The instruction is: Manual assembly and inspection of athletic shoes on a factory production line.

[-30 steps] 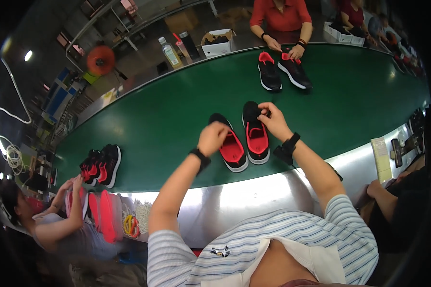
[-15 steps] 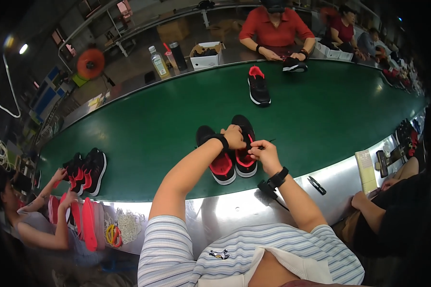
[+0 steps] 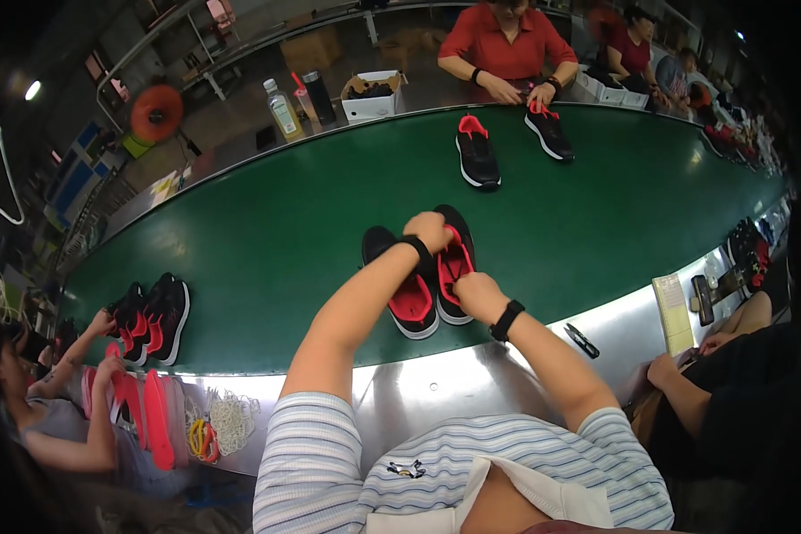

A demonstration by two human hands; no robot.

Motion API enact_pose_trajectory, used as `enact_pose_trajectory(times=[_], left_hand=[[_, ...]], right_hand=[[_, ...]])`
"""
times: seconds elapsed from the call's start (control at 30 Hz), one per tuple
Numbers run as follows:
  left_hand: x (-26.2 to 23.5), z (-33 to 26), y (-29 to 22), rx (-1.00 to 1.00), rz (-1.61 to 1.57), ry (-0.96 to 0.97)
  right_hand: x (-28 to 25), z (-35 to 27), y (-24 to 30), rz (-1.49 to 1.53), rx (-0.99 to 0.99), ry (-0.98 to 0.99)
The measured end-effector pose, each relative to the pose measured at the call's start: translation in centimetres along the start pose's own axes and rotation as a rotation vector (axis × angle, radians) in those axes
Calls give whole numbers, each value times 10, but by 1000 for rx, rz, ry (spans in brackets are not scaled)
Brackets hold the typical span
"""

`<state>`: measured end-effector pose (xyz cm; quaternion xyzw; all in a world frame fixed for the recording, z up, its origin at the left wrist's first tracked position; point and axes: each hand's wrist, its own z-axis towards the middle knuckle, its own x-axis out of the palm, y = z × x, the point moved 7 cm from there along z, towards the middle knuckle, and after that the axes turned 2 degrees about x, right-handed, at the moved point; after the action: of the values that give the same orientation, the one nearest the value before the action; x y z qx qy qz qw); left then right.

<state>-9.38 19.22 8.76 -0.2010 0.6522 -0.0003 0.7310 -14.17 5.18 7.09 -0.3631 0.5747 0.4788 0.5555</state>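
- Black-and-red right shoe [image 3: 455,264] and left shoe [image 3: 410,303] stand side by side by the near edge of the green belt [image 3: 267,231], heels toward it.
- Left hand [image 3: 430,231] stays over the right shoe's front, fingers curled; grip cannot be told.
- Right hand [image 3: 481,296] has shifted heelward, fingers bent at the shoe's opening; its hold is unclear.
- At the far edge, a co-worker's shoe [image 3: 550,135], earlier turned sideways, now points toe inward.

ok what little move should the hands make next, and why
Probably steady the near pair's right-side shoe with the left hand: that hand is at its front, while the right hand has its fingers at the opening, toward the heel.
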Motion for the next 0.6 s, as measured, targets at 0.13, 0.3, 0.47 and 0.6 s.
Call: enact_pose_trajectory(times=[0.13, 0.3, 0.47, 0.6], left_hand=[[6, -2, -4, 19, -35, -65], [-3, -27, -62, 394, 107, -113], [7, -32, -62, 443, 267, -200], [7, -27, -54, 187, 71, 7]], right_hand=[[6, 33, 1, -85, 32, 274], [55, 59, -48, -37, 292, 9], [20, 44, -27, 218, 96, 211], [-1, -11, -3, -102, 91, -254]])
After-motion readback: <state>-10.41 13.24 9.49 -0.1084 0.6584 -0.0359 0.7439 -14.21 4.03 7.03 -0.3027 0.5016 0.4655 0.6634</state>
